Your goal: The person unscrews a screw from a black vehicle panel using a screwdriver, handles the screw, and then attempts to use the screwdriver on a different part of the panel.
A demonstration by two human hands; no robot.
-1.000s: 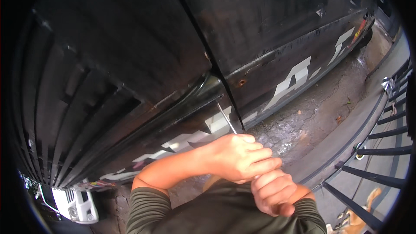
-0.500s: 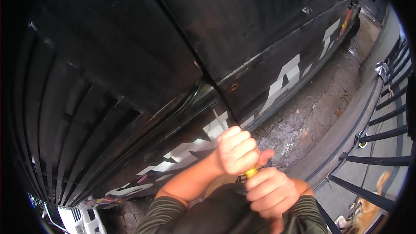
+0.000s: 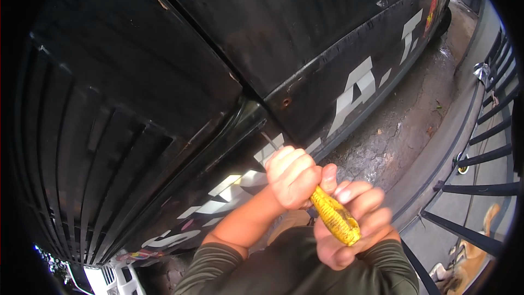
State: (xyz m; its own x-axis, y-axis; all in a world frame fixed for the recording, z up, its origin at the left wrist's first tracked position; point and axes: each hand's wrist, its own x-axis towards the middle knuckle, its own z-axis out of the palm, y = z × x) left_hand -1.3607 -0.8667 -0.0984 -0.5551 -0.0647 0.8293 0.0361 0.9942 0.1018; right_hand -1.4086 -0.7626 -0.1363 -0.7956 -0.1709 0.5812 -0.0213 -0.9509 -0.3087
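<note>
A screwdriver [image 3: 338,216] with a worn, ridged yellow handle and a thin metal shaft slants across the middle. My left hand [image 3: 293,177] is closed round its shaft, up against the front of the handle. Beyond that fist the shaft's tip points at the dark vehicle's side panel [image 3: 207,161], below a seam; I cannot tell whether it touches. My right hand [image 3: 363,216] is open at the handle's butt, its fingers spread and loosened, with the handle lying across in front of the palm.
White lettering [image 3: 355,90] runs along the vehicle's lower side. Wet, cracked ground [image 3: 404,125] and a kerb lie to the right, with a black metal railing [image 3: 480,190] beyond. A tan dog [image 3: 470,257] lies behind the bars. A white vehicle [image 3: 112,279] stands at lower left.
My right hand has loosened from round the handle, its fingers spreading and uncovering the yellow grip. The left hand stays closed on the shaft, shifted slightly up and left. The view has shifted slightly.
</note>
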